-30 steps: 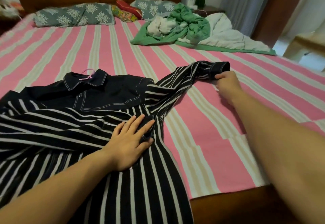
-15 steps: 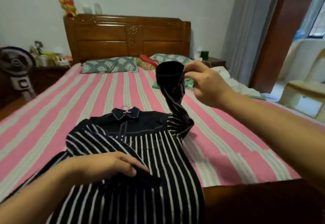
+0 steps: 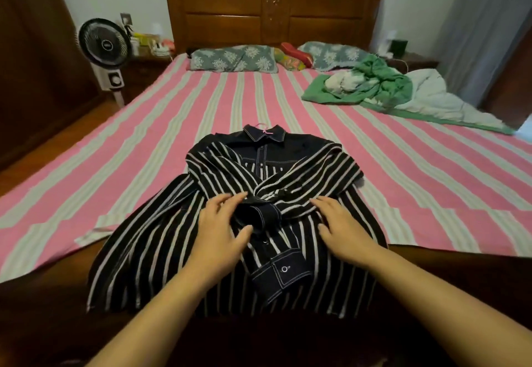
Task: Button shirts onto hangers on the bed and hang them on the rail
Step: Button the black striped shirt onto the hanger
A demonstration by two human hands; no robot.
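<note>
A: Where's the black shirt with white stripes and a plain dark collar?

B: Front-up on the pink-and-grey striped bedsheet, at the near end of the bed, its hem draped over the dark wooden footboard. Both sleeves are folded across the chest and cross over each other.

A: And the hanger?

B: A thin pink plastic hanger hook pokes out of the shirt's collar, on the shirt's far side (the rest of the hanger is hidden inside).

A: The hands?

B: The left hand lies on the shirt's middle, fingers spread and loosely bent around the dark cuff of one folded sleeve; I cannot tell whether it grips it. The right hand rests flat on the shirt just right of that cuff, fingers extended, pressing the other sleeve down.

A: Anything else?

B: Beyond the shirt, a crumpled green-and-white blanket lies to the far right, and two grey floral pillows sit against the carved brown headboard. A white standing fan is off to the shirt's far left.
</note>
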